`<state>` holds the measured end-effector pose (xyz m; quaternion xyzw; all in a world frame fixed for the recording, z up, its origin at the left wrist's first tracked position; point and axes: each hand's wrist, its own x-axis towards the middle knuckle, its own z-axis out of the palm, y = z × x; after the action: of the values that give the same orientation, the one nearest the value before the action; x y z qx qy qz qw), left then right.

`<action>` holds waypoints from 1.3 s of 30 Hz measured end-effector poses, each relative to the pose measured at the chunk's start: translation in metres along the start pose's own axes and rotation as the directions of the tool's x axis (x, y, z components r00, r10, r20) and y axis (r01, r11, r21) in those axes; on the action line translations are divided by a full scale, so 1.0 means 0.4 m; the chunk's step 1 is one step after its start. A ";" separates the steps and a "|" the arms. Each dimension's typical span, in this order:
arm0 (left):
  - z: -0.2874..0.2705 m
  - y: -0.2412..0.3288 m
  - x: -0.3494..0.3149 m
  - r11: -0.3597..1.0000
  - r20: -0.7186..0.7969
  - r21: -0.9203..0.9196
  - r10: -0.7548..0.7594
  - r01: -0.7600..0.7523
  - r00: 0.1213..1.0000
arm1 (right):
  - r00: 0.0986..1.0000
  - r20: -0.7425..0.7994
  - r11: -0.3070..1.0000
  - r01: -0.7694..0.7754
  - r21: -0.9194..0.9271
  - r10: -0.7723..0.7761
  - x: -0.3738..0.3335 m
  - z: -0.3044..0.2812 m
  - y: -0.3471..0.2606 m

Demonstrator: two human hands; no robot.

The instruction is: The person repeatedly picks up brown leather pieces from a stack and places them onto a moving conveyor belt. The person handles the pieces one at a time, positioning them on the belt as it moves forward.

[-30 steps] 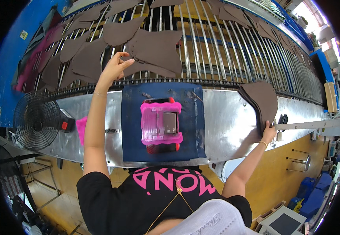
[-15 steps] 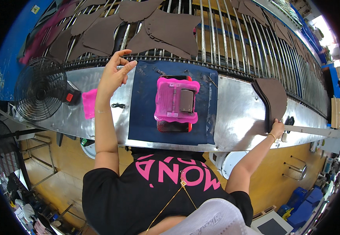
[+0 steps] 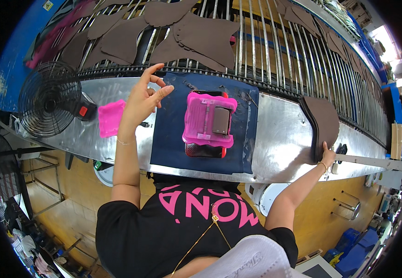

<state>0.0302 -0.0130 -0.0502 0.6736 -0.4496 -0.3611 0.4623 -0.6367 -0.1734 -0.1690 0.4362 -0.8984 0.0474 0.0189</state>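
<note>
To the right of the blue mat [image 3: 168,143], I see through the head view the brown stack [image 3: 325,121], several curved sheets layered together, lying on the metal table [image 3: 279,139]. I have its near end pinched in the right hand [image 3: 329,156], thumb on top; the fingers underneath are hidden from me. A pale bar [image 3: 372,161] runs rightward from beside that hand, farther from the mat. At the mat's left edge I see the left hand [image 3: 141,104] raised, fingers loosely bent, thumb and forefinger wide apart with nothing between them.

On the mat itself sits a bright pink holder [image 3: 195,118] with a dark rectangular block [image 3: 221,120] in it, above a red-and-black object [image 3: 204,150] that shows at both ends. Left of the mat I make out a black cable [image 3: 146,124], a pink tray [image 3: 111,119] and, farther off, a wire-caged fan [image 3: 49,99]. Beyond the mat's far edge, loose brown pieces [image 3: 205,39] lie across a rack of metal rods [image 3: 252,46].
</note>
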 end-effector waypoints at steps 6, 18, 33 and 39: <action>0.004 0.026 0.006 0.999 -0.002 0.017 0.042 -0.042 0.999 | 0.934 -0.344 0.995 0.093 -0.028 -0.097 -0.047 -0.050 -0.025; 0.081 0.166 0.060 0.898 0.031 0.082 0.431 -0.432 0.902 | 0.838 -0.535 0.350 0.536 0.768 -0.110 -0.426 -0.500 -0.427; -0.076 0.150 0.047 0.953 -0.113 -0.134 0.257 -0.271 0.960 | 0.454 -0.449 -0.146 0.559 0.816 -0.769 -0.627 -0.460 -0.639; -0.184 0.178 -0.042 0.898 -0.312 0.110 0.438 -0.425 0.843 | 0.357 -0.338 -0.168 0.430 0.887 -0.871 -0.731 -0.417 -0.666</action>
<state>0.0717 0.0129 0.0413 0.6141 -0.5124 -0.1222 0.5877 -0.2478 -0.0915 -0.0067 0.7640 -0.2971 0.4258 -0.3830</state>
